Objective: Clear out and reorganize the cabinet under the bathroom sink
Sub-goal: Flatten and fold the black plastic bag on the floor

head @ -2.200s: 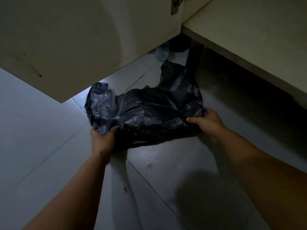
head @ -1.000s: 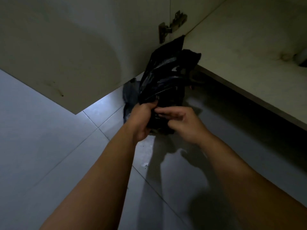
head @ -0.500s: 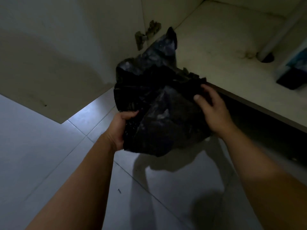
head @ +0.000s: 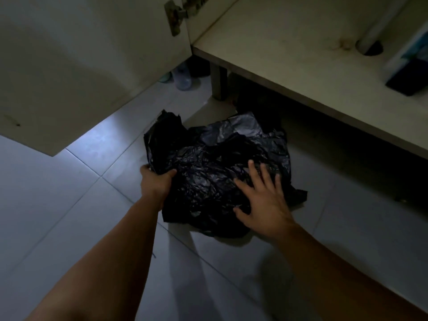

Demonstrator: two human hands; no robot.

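Bag (head: 215, 172) now down on floor (head: 69, 205) in front of cabinet (head: 301, 54), was lifted 0.5 s ago. L hand (head: 155, 181) grips its edge; R hand (head: 262, 200) spread flat, pressing. Prob. flattening to fold.

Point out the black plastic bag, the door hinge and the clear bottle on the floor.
black plastic bag (head: 208, 172), head view, on its crumpled middle.
door hinge (head: 176, 13), head view, on the metal plate on the door.
clear bottle (head: 183, 77), head view, on its body, behind the open door.
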